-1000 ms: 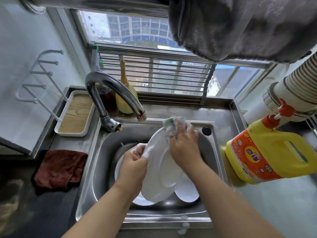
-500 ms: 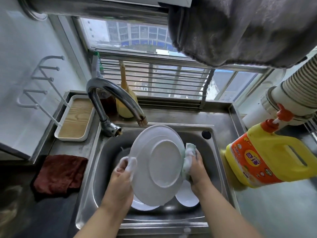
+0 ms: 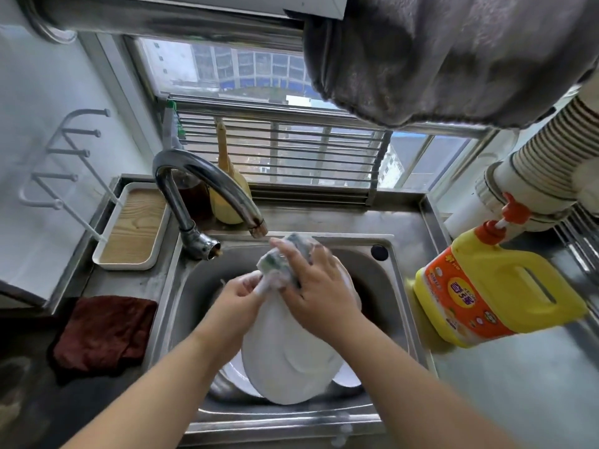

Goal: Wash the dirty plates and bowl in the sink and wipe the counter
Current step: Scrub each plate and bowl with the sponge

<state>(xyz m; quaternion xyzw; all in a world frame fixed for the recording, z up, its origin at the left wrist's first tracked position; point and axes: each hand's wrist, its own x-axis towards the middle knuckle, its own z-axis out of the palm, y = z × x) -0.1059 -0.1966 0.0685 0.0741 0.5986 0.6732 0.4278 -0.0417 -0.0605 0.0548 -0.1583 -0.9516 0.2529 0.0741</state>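
Observation:
A white plate (image 3: 285, 358) stands tilted on edge over the steel sink (image 3: 194, 286). My left hand (image 3: 238, 303) grips the plate's upper left rim with soapy fingers. My right hand (image 3: 319, 286) holds a soapy green-and-white sponge (image 3: 278, 265) and presses it on the plate's top. Below the held plate, other white dishes (image 3: 233, 377) lie in the basin, mostly hidden.
The curved tap (image 3: 207, 186) arches over the sink's back left. A dark red cloth (image 3: 103, 332) lies on the left counter, with a wood-lined white tray (image 3: 133, 228) behind it. A yellow detergent jug (image 3: 496, 290) stands on the right counter. A grey towel (image 3: 453, 53) hangs overhead.
The plate has turned from facing me to tilted on edge. My right hand moved with the sponge from the plate's right rim up to its top, near my left hand.

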